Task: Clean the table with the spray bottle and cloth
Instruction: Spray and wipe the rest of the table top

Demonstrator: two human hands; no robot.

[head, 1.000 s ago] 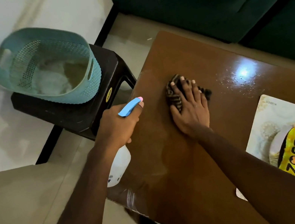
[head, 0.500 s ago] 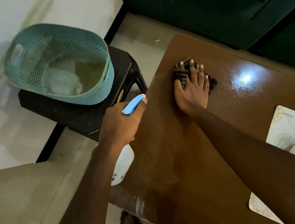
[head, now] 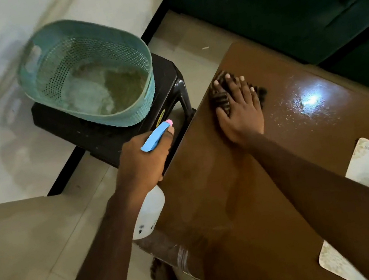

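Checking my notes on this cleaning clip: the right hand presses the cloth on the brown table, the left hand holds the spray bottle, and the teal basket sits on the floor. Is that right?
No. The head view shows the teal basket on the black stool, not the floor. The rest holds: right hand presses the cloth on the table, left hand holds the spray bottle.
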